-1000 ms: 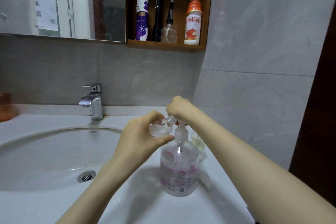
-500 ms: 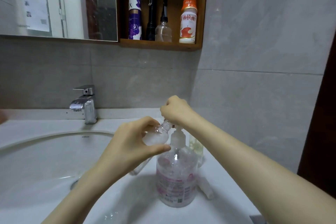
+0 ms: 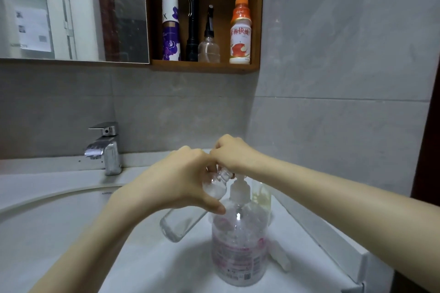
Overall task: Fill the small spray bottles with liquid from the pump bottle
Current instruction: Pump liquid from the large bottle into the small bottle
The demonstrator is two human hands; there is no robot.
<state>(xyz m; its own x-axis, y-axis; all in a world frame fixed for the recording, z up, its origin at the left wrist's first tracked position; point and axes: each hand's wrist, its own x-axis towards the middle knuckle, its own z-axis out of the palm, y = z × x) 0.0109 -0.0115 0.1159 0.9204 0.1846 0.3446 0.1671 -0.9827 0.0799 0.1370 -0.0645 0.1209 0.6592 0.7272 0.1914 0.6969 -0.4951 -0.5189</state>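
A clear pump bottle [image 3: 239, 250] with a pink label stands on the white counter right of the basin. My left hand [image 3: 181, 185] grips a small clear spray bottle [image 3: 215, 185], tilted with its open neck up against the pump nozzle. My right hand [image 3: 234, 153] sits curled over the pump head, which it hides. A second small clear bottle [image 3: 178, 223] lies on its side on the counter under my left hand. Behind the pump bottle stands a small bottle of yellowish liquid [image 3: 262, 197].
A chrome tap [image 3: 104, 147] stands behind the white basin [image 3: 59, 209] at left. A wooden shelf [image 3: 204, 66] above holds several bottles and a black torch. A white cap-like piece [image 3: 279, 257] lies right of the pump bottle. The tiled wall closes in on the right.
The camera view has shifted. My left hand has rolled over the small bottle, hiding more of it; the lying bottle has come into sight beneath it. My right hand stays on the pump head.
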